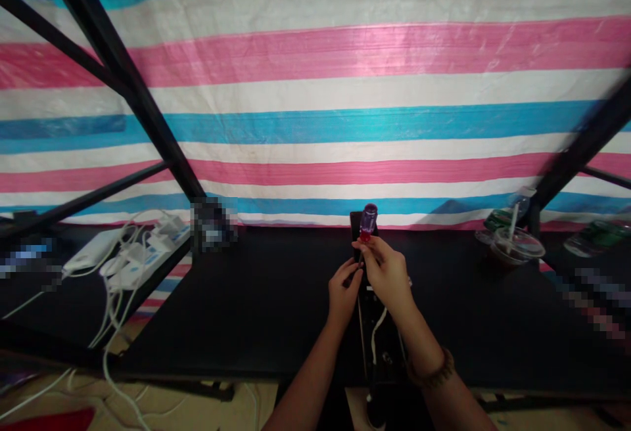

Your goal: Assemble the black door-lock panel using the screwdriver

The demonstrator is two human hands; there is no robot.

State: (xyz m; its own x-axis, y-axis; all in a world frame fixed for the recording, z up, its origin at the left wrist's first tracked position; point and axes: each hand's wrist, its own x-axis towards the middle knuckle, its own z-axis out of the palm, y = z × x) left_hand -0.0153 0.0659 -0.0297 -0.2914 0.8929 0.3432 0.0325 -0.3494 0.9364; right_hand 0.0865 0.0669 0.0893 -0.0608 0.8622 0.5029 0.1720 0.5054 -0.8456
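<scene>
My right hand (387,267) is closed around a screwdriver with a translucent purple and red handle (367,222), held upright with the handle on top. Just left of it, my left hand (344,290) is closed in a pinch near the screwdriver's lower end; what it holds is too small to make out. Both hands hover over a long black device (379,332) lying on the black table (256,299), with a white cable (375,332) running over it. A beaded bracelet sits on my right wrist.
Several white power strips and chargers with cables (133,253) lie at the left. A plastic cup with lid and straw (513,244) stands at the right, beside green packets. Black metal frame bars cross both sides. A striped tarp hangs behind the table.
</scene>
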